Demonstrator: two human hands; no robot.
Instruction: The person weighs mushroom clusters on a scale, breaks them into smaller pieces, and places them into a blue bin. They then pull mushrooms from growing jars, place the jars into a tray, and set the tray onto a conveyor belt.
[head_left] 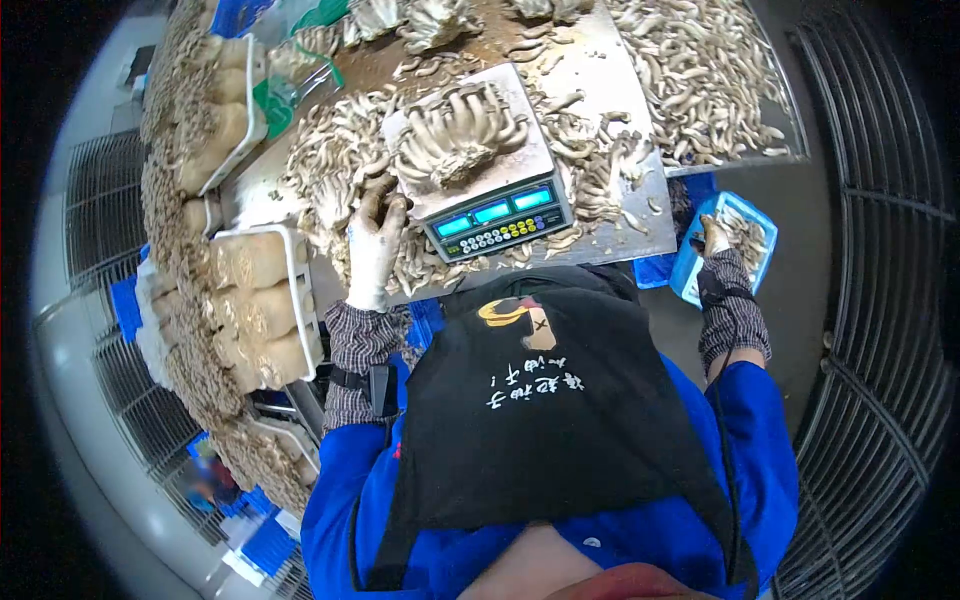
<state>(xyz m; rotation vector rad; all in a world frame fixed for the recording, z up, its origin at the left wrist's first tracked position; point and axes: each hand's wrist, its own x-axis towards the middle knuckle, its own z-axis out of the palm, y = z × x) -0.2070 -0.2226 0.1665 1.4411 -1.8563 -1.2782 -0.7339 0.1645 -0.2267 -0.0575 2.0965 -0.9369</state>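
Observation:
A cluster of pale brown-capped mushrooms (455,135) lies on the pan of a digital scale (497,228), whose three displays are lit. At the scale's left edge is my left hand (375,235) in a white glove with brown-stained fingertips. Its fingers point forward and stand a little apart, close to loose mushrooms (335,145) heaped beside the scale. Off to the right, my right hand (714,238) reaches down into a blue basket (684,272) holding pale mushroom pieces (745,235). Its dark, stained fingers are bent downward, and I cannot tell whether they grip a piece.
More loose mushrooms (690,80) cover a metal table at the back right. Larger clusters (435,22) lie at the table's far side. Left of me stand white crates (300,290) of mushroom-growing bottles (262,300). A black wire rack (870,200) rises on the right.

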